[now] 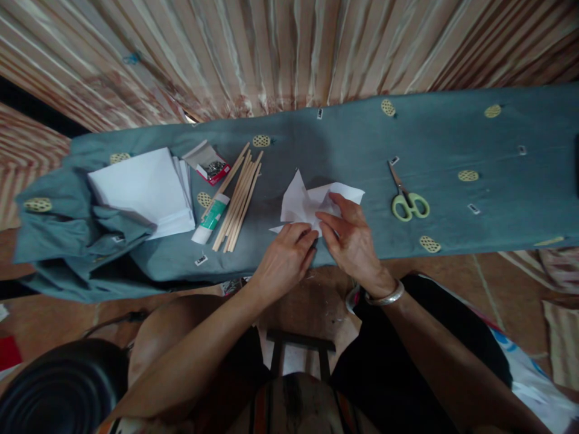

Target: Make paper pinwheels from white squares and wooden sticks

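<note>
I saw a shiny bangle [385, 296] on the person's right wrist. The left hand [287, 253] had bent fingers close together, touching the near edge of a folded white paper [296, 202]. The right hand [350, 238] touched the paper too, its thumb and pointing finger apart. I couldn't tell if either hand was pinching it. The paper sat on the blue cloth [452, 138], between the green scissors [409, 202] on the right and the wooden sticks [242, 202] on the left. A glue stick [210, 218] lay beside the sticks. Past the glue were a paper pile [140, 190] and an open little box [213, 169]. Behind everything hung a stripy curtain [294, 54].
</note>
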Tool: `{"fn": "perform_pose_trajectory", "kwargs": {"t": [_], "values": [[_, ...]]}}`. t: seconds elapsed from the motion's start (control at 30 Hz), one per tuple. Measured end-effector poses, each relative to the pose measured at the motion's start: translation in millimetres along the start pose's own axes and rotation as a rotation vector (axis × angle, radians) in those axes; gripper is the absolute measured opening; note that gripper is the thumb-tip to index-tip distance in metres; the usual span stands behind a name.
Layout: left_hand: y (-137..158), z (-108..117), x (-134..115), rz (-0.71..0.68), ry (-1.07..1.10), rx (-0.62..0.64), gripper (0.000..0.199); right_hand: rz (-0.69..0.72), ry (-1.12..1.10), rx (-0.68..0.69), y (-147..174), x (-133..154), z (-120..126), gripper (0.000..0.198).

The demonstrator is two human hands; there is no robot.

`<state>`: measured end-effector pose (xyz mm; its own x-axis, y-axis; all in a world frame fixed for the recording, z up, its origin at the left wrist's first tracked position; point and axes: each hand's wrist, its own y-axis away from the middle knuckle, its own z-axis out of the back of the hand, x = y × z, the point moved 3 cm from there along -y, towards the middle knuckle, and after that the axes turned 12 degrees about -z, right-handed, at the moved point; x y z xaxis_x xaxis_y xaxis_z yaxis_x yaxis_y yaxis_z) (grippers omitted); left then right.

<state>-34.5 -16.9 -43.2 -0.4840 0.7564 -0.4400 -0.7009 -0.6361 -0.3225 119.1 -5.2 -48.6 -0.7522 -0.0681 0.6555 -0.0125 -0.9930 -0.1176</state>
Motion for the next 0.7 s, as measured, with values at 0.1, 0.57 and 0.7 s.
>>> {"fn": "perform_pose_trajectory", "kwargs": {"t": [0.1,0.57,0.7], "values": [[0.6,-1.1,0.8,0.004,0.008,-0.010,0.028,0.020,-0.007,-0.015,-0.2,-1.9,-1.8,0.029],[0.9,-1.6,0.5,0.013,0.008,0.008,0.028,0.034,0.042,-0.068,0.2,-3.5,-1.2,0.025],[0.5,-1.2,0.2,0.011,0.008,0.014,0.028,0.024,0.025,-0.056,0.2,-3.7,-1.5,0.026]]}}
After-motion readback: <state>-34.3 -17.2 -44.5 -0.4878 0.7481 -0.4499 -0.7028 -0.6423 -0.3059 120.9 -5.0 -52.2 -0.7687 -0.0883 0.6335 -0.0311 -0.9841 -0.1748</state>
